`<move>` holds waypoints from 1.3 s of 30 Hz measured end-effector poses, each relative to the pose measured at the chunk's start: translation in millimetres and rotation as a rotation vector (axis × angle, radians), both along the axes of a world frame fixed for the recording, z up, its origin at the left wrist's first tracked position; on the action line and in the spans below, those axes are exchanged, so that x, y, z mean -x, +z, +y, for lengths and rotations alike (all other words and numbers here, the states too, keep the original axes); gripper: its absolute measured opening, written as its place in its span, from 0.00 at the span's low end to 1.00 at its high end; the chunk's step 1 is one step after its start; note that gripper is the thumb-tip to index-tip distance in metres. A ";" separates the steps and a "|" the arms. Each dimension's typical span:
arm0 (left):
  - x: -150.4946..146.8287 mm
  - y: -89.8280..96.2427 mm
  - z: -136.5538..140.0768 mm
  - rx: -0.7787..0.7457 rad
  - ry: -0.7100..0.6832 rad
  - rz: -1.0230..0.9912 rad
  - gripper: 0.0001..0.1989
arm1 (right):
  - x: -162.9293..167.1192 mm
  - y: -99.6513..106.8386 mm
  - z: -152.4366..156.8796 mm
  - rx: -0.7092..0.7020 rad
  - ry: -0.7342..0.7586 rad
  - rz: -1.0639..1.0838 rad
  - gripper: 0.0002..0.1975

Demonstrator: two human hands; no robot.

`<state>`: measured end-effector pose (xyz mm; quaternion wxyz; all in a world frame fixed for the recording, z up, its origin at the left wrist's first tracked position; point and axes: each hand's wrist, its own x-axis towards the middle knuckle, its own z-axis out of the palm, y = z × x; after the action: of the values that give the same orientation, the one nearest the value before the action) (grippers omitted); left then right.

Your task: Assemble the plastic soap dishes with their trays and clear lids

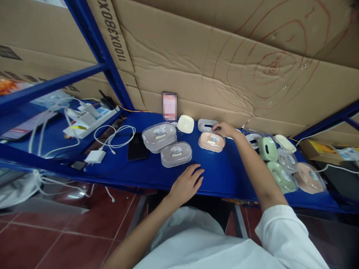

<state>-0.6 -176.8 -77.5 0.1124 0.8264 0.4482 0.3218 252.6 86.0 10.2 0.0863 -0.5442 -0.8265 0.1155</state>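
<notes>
My right hand [224,129] reaches to the back of the blue shelf. Its fingers are closed at the right end of a pale grey lid [203,124] with an oval slot; the fingertips are partly hidden. Just in front of that lid sits a peach box [211,145] with a clear cover and a round sticker. My left hand [186,183] hovers by the shelf's front edge, fingers apart and holding nothing. Nearest to it is a grey box [168,160] with a clear cover. Behind that stand a larger grey box [151,141] and a cream square container [185,124].
Green boxes [280,181], a peach box [305,177] and several lids crowd the right side. A phone [169,106] leans against the cardboard. A black phone [137,147], white cable [114,136], charger [95,156] and power strip [94,119] lie left, beside a blue post [112,74].
</notes>
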 end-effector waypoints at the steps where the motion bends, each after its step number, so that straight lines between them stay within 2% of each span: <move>1: -0.1 0.9 -0.1 -0.001 -0.005 0.006 0.15 | -6.5 -1.9 -2.5 -0.012 -0.008 0.032 0.06; 5: 0.5 4.7 -0.8 0.000 0.010 -0.011 0.19 | -26.1 -4.5 -33.0 -0.125 -0.070 0.221 0.15; 9: 2.0 7.4 -2.4 -0.074 0.029 -0.054 0.26 | -38.0 -3.8 -98.0 -0.177 -0.106 0.449 0.25; 11: 2.0 7.8 -3.1 -0.162 0.046 -0.037 0.29 | -39.1 -7.4 -137.7 -0.109 -0.085 0.516 0.26; 13: 1.6 8.0 -3.4 -0.240 0.054 0.013 0.30 | -35.0 -14.7 -172.6 0.066 -0.039 0.591 0.27; 15: 1.3 8.7 -2.9 -0.270 0.019 0.083 0.29 | -27.1 -24.0 -195.0 0.258 0.009 0.645 0.29; 16: 1.2 9.3 -2.4 -0.265 -0.011 0.118 0.27 | -22.9 -28.5 -200.4 0.312 0.022 0.650 0.30; 18: 1.2 10.4 -0.8 -0.235 -0.064 0.161 0.22 | -15.6 -35.5 -200.9 0.278 0.022 0.606 0.31; 21: 1.4 10.6 1.4 -0.185 -0.091 0.150 0.16 | -7.8 -40.3 -186.4 0.098 0.023 0.527 0.27; 26: 1.5 9.1 2.0 -0.124 -0.076 0.120 0.15 | 5.2 -47.8 -148.2 -0.021 0.085 0.386 0.22; 28: 1.4 10.1 1.4 -0.113 -0.073 0.108 0.15 | 5.5 -50.2 -128.2 -0.066 0.037 0.335 0.22; 32: 1.3 12.8 0.8 -0.108 -0.072 0.066 0.16 | -12.0 -49.4 -96.0 -0.191 -0.195 0.267 0.26; 35: 2.1 12.9 1.3 -0.119 -0.078 0.037 0.12 | -27.9 -49.6 -99.8 -0.209 -0.280 0.233 0.28; 39: 4.2 11.2 1.7 -0.134 -0.034 -0.037 0.11 | -34.2 -54.7 -144.9 -0.172 -0.182 0.251 0.22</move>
<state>-4.8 -175.1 -66.3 0.0706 0.8335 0.4092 0.3645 286.8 -58.9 -44.4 0.2450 -0.5886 -0.7635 0.1031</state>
